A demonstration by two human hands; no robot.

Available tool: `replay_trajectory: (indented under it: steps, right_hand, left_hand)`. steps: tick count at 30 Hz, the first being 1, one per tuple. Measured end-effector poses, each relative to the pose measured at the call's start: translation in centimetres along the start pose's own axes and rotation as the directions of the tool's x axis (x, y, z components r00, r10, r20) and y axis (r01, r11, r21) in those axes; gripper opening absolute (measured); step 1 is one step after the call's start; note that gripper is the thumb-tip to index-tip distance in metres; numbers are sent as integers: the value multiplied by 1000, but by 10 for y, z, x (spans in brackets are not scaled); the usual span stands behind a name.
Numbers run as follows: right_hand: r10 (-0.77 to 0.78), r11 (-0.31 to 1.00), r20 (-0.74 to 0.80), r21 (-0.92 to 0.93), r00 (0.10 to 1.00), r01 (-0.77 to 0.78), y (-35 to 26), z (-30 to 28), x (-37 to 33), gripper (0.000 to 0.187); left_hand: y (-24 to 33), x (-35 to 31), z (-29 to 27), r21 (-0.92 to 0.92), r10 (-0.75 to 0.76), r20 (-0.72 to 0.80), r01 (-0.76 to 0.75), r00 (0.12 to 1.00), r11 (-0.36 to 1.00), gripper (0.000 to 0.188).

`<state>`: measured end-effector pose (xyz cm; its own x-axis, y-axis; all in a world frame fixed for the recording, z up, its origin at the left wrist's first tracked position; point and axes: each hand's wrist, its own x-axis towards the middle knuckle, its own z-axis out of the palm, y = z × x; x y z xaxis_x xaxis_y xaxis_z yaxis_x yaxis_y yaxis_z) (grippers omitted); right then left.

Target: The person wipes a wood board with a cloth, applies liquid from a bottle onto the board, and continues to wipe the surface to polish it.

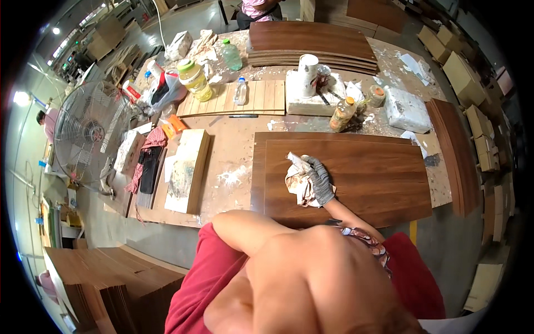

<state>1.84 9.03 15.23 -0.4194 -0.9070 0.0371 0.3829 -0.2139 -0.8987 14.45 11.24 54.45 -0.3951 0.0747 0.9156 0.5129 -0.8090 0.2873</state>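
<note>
My right hand (318, 181), in a grey glove, presses a crumpled, stained beige rag (297, 185) onto a dark brown wood-grain panel (378, 172). A short whitish tube-like piece (298, 162) sticks out beside its fingers; its kind is unclear. My left hand (311, 273) is bare and raised very close to the camera, filling the lower middle. Its knuckles show bent, while its fingertips are out of sight. The panel lies flat along the near side of the worktable (225, 192). A small dark object (332, 221) shows at the panel's near edge.
A cream block (188, 172) and a large fan (92, 128) stand left. Behind lie a slatted board (267, 97), bottles (343, 113), a white cup (307, 75) and stacked brown panels (311, 42). A white wrapped block (407, 108) and more panels (453, 156) are right.
</note>
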Motion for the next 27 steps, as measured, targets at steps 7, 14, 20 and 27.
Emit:
replay_trajectory:
  steps: [7, 14, 20, 27]
  right_hand:
    - [5, 998, 8, -69, 1000, -5, 18, -7, 2, 38]
    - [202, 971, -6, 130, 979, -200, 15, 8, 8, 58]
    - [190, 954, -68, 249, 979, -168, -72, 65, -10, 40]
    - [143, 985, -49, 108, 988, -137, -34, 42, -5, 40]
  left_hand:
    - [-36, 3, -5, -32, 123, -4, -124, 992, 992, 16]
    - [-75, -18, -2, -300, -181, -217, 111, 959, 947, 38]
    - [-18, -13, -16, -239, -510, -33, 489, 860, 839, 31]
    - [-24, -39, -20, -115, -589, -23, 583, 808, 804, 23]
